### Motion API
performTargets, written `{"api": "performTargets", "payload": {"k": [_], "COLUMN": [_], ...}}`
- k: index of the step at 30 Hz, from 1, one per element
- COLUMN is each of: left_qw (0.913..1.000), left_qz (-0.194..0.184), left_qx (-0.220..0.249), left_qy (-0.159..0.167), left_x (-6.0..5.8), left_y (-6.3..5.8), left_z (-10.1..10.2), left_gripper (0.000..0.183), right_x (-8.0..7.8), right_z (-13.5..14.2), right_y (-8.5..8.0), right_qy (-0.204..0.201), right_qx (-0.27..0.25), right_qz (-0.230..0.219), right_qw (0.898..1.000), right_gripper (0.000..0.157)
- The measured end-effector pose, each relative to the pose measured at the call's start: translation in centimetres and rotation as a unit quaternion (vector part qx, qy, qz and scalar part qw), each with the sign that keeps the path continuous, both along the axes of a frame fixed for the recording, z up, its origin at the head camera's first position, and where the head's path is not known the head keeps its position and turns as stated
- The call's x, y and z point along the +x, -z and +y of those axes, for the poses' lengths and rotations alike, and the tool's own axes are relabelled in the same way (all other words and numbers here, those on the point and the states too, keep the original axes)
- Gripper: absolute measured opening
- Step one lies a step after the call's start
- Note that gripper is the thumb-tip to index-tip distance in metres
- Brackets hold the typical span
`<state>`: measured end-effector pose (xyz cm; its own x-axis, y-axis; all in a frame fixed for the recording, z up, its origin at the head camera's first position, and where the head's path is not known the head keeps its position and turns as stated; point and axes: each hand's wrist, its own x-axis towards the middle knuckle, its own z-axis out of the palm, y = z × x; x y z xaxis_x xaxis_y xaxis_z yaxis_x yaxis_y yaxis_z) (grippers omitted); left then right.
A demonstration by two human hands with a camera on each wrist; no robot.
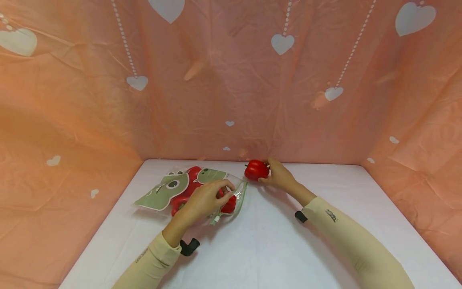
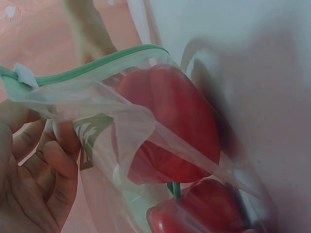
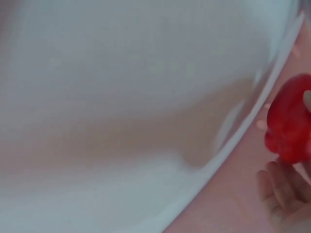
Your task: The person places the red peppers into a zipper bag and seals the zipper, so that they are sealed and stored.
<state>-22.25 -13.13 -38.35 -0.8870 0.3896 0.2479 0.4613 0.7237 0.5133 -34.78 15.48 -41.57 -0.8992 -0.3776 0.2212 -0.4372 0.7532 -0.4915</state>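
In the head view a clear zip bag with green cartoon printing lies at the left of the table. Red bell peppers are inside it; two of them, one nearer the mouth and one deeper, show through the film in the left wrist view. My left hand pinches the bag near its green zipper edge, beside the white slider. Just past the bag's mouth, my right hand holds another red bell pepper by its side, stem pointing left.
The white table reaches back to an orange curtain with white hearts, which also hangs along both sides. A dark wrist-worn piece shows beside the left cuff, another beside the right sleeve.
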Motion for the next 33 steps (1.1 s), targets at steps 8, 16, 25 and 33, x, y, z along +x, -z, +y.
{"api": "performTargets", "payload": {"k": [8,16,25,33], "left_qw": [1.0,1.0,0.9999,0.9998], "left_qz": [-0.007,-0.001,0.009,0.002], "left_qx": [0.006,0.008,0.006,0.011], "left_qy": [-0.001,-0.003,-0.01,-0.016], "left_x": [0.1,0.0,0.0,0.1], "left_y": [0.0,0.0,-0.1,-0.2], "left_z": [0.0,0.1,0.2,0.3], "left_gripper": [0.018,0.016,0.015,0.016], "right_x": [3.1,6.4,9.3,10.5], "right_z": [0.9,1.1,0.3,-0.7], "right_y": [0.0,0.4,0.6,0.9], "right_qy": [0.037,0.071,0.069,0.057], "right_qx": [-0.045,-0.075,-0.104,-0.105], "right_qz": [-0.033,-0.04,-0.066,-0.086], "right_qw": [0.998,0.994,0.99,0.989], "right_gripper": [0.068,0.069,0.068,0.07]}}
